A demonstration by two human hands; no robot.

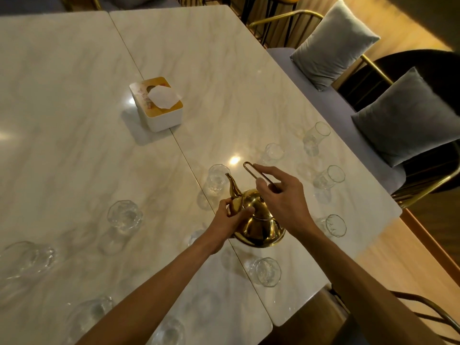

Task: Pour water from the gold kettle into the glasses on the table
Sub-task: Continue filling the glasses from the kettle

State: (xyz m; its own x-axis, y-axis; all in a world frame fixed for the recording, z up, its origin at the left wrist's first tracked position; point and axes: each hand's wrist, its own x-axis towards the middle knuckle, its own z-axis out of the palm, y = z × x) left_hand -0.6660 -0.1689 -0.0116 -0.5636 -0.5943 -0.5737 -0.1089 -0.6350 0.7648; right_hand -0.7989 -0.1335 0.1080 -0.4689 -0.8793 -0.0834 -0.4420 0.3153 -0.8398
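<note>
The kettle (258,220) is sitting upright on the table (74,95), right on the seam between the two marble tops, its spout pointing away from the person toward the nearest glass (217,179). The right hand (281,197) is pinching the kettle's thin wire handle (251,170), thumb below and forefinger along the top, with the handle swung up and away over the lid. The left hand (230,220) is gripping the kettle's shoulder at the base of the spout, fingers curling round the brass.

Glasses are standing all around the kettle: one just beyond the spout, three further out to the kettle's right, one (333,225) close beside its right flank, one (266,271) just nearer the person, and more (124,215) scattered to the kettle's left. Whether any holds water is too hard to tell. A tissue box (156,103) is sitting well beyond the kettle, also on the seam. Two grey cushions (333,43) are leaning on a bench far to the kettle's right
</note>
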